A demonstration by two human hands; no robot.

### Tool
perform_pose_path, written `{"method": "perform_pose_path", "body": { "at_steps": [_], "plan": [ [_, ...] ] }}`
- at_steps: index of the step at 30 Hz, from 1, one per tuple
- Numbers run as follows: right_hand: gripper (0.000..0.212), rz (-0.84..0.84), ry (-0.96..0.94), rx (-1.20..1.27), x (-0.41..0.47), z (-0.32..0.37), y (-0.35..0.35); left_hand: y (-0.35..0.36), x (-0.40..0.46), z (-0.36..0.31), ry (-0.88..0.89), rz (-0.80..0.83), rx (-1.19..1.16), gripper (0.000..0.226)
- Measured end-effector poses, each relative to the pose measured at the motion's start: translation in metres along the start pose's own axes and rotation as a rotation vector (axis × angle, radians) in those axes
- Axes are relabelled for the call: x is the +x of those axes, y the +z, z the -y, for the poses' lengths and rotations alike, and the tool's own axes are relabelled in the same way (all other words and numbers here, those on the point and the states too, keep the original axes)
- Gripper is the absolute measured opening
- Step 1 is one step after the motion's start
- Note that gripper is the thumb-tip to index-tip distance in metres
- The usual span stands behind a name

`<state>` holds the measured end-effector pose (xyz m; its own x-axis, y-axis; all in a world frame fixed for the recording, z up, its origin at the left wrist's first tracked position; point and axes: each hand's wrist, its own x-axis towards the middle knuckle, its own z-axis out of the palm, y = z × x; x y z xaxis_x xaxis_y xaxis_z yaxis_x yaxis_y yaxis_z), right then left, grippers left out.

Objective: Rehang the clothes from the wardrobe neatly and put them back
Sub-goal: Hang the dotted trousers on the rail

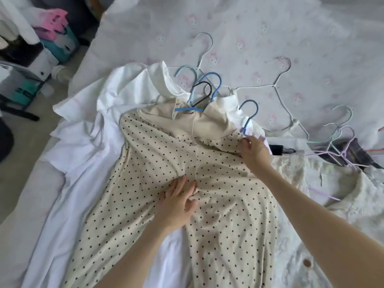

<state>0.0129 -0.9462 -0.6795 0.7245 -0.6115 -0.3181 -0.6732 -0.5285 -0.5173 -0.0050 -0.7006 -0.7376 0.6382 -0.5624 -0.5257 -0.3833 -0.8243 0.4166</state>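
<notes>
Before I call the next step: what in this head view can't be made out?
- Hanger bars inside the dotted dress: covered by cloth; only the hooks show.
- Right hand fingertips: tucked at the dress shoulder, grip unclear.
- White shirts under the dress: mostly covered, count unclear.
- Dress hem: cut by the bottom edge.
- Floor clutter, top left: blurred.

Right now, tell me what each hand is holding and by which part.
The right hand pinches the polka-dot dress at its shoulder edge, beside a blue hanger. The left hand lies on the dress's middle, fingers mostly straight, gripping nothing.

Dress [207,183] on shirts [87,142], hangers [276,86] behind.
</notes>
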Motion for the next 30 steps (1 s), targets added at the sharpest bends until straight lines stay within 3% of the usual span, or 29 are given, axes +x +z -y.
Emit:
{"method": "perform_pose_path", "body": {
  "at_steps": [3,7,12,18,24,27,30],
  "plan": [
    [0.021,-0.021,0.016,0.165,-0.017,0.002,-0.01,-0.005,-0.006,0.01,0.059,0.054,-0.036,0.054],
    [0.017,-0.06,-0.01,0.29,-0.05,0.003,-0.029,-0.018,-0.03,0.008,0.093,-0.05,-0.147,0.061],
    [0.011,-0.142,-0.002,0.33,-0.1,-0.008,-0.063,-0.048,-0.058,-0.009,0.139,-0.392,-0.283,0.04],
    [0.014,-0.211,0.019,0.386,-0.18,-0.053,-0.133,-0.118,-0.073,-0.063,0.305,-0.767,-0.081,0.056],
    [0.016,-0.376,0.088,0.503,-0.295,-0.112,-0.225,-0.128,-0.11,-0.164,0.545,-0.735,0.066,0.051],
    [0.016,-0.527,0.121,0.508,-0.361,-0.157,-0.263,-0.119,-0.143,-0.229,0.669,-0.735,0.079,0.034],
    [0.017,-0.664,0.197,0.487,-0.436,-0.207,-0.291,-0.096,-0.178,-0.292,0.877,-0.618,0.034,0.027]
  ]
}}
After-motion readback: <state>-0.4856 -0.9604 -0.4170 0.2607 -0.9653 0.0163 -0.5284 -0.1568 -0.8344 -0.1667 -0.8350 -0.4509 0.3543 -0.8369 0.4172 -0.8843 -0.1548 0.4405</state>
